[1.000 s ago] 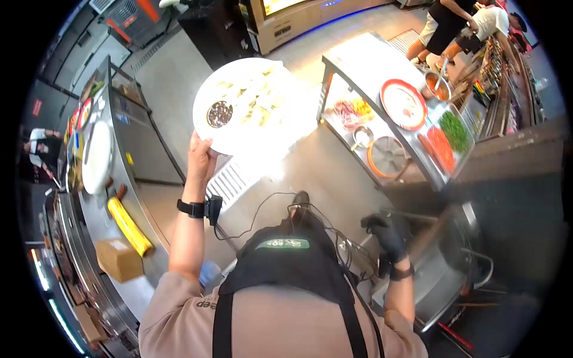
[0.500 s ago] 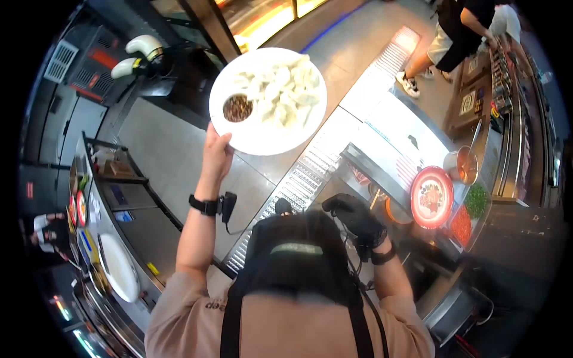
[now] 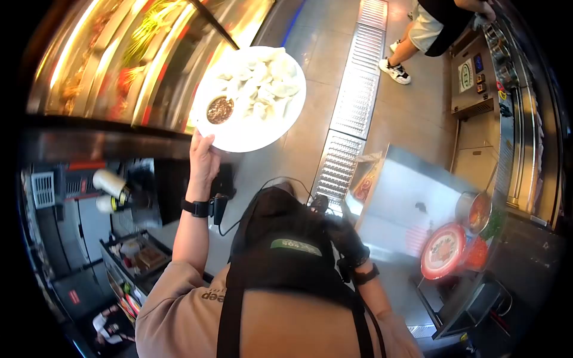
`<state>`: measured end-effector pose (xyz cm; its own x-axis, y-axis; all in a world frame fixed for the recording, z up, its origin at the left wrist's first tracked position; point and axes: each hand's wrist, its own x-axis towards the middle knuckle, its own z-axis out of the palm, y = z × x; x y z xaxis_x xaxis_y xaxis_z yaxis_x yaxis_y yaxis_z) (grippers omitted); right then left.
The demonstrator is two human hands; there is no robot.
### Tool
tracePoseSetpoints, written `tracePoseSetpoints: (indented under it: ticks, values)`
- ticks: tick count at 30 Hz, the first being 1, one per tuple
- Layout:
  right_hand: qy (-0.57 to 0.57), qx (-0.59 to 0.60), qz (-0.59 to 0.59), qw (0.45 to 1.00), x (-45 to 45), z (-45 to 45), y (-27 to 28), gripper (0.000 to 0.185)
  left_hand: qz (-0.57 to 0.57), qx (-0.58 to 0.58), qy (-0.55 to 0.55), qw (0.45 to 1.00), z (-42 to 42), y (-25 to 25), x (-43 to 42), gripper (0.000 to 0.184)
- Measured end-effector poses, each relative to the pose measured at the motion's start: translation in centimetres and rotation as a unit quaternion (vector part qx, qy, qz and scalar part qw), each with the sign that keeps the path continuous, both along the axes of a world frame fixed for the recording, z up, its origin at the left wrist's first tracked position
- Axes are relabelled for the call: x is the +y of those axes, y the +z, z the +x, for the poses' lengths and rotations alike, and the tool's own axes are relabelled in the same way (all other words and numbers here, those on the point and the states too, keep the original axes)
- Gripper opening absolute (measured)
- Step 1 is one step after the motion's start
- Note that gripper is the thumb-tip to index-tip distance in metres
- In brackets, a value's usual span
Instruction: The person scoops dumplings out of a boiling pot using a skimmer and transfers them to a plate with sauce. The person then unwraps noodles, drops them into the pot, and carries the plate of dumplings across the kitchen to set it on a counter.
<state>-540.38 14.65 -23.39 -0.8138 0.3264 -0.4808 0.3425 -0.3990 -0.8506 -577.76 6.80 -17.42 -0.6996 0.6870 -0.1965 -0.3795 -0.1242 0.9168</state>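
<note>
My bare left hand (image 3: 205, 156) grips the near rim of a round white plate (image 3: 250, 140), thumb on top, and holds it out in front of me. Pale dumplings (image 3: 262, 86) are heaped on the plate. A small bowl of dark, chunky dipping sauce (image 3: 219, 110) sits on its left side. My right hand (image 3: 347, 243), in a black glove, hangs low beside my black apron (image 3: 274, 268). Its fingers are dark and blurred against the apron, and I cannot make out anything in them.
A lit display case (image 3: 143, 65) with greens stands left of the plate. At right, a steel worktop (image 3: 394, 203) bears a red-rimmed plate (image 3: 443, 250) and a pot (image 3: 474, 212). A co-worker (image 3: 433, 30) stands ahead right. A metal drain grate (image 3: 340, 161) crosses the floor.
My view has swung left, bringing the display case into sight and the walkway ahead. The plate stays in my left hand. My right hand has dropped closer to the apron.
</note>
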Motion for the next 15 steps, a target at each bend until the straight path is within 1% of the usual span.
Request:
tracePoseSetpoints:
  ticks: [3, 4, 5, 6, 7, 9, 11, 13, 15]
  values:
    - [-0.003, -0.032, 0.003, 0.999, 4.9, -5.4, -0.4, 0.026, 0.014, -0.033, -0.022, 0.999, -7.7, -3.4, 6.8, 0.051]
    - [-0.042, -0.035, 0.01, 0.998, 5.9, -6.6, -1.6, 0.025, 0.019, -0.039, -0.037, 0.998, -10.2, -4.6, 9.4, 0.051]
    - [-0.033, -0.024, 0.133, 0.99, 9.0, -8.8, -0.5, 0.023, 0.008, -0.035, -0.044, 0.998, -13.0, -5.5, 12.3, 0.052]
    - [-0.076, -0.057, 0.073, 0.993, 10.6, -10.3, -1.7, 0.022, 0.014, -0.022, -0.056, 0.998, -16.7, -6.5, 16.8, 0.052]
    - [-0.12, -0.086, 0.011, 0.989, 11.7, -11.8, -2.7, 0.022, 0.057, -0.001, -0.079, 0.995, -18.5, -6.8, 19.7, 0.053]
    - [-0.224, -0.109, -0.007, 0.968, 16.8, -15.7, -1.5, 0.016, 0.027, -0.036, -0.128, 0.991, -24.5, -7.9, 27.3, 0.055]
    - [-0.245, -0.165, 0.022, 0.955, 18.9, -16.8, -1.9, 0.016, 0.019, -0.034, -0.101, 0.994, -27.8, -8.5, 34.0, 0.055]
    - [-0.333, -0.164, -0.079, 0.925, 22.5, -19.1, -3.1, 0.015, 0.082, -0.002, -0.161, 0.984, -33.0, -10.1, 41.5, 0.055]
    - [-0.333, -0.171, -0.005, 0.927, 26.1, -20.7, -5.5, 0.015, 0.085, -0.012, -0.155, 0.984, -36.0, -11.7, 47.6, 0.057]
